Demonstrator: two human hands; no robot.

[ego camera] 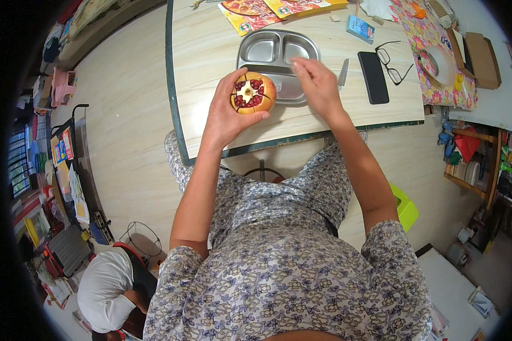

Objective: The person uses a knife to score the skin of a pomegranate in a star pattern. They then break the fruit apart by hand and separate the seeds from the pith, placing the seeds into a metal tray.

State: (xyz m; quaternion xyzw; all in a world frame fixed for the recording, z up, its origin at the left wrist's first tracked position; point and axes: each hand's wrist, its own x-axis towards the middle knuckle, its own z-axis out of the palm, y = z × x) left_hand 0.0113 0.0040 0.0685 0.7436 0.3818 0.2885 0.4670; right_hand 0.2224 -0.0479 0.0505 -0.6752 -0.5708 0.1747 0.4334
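Note:
My left hand [224, 111] is wrapped around a pomegranate [267, 90] and holds it with the cut top facing up. Its crown end is off, baring dark red arils around a pale star-shaped core, and slits run down the yellow-red rind. To the right, my right hand [318, 87] hovers over the right edge of a stainless steel divided tray [286, 91]. Its fingers are curled and blurred, so whether anything small is between them cannot be told. A knife [344, 71] lies just beyond that hand. Two rear tray compartments show bare metal; the hands partly cover the front one.
On the table [205, 47] lie a black phone [373, 78], eyeglasses [390, 66], a small blue box [360, 29] and colourful printed packaging [256, 15]. Floral cloth [437, 83] covers the right side. A person in a white shirt [106, 290] sits behind at left.

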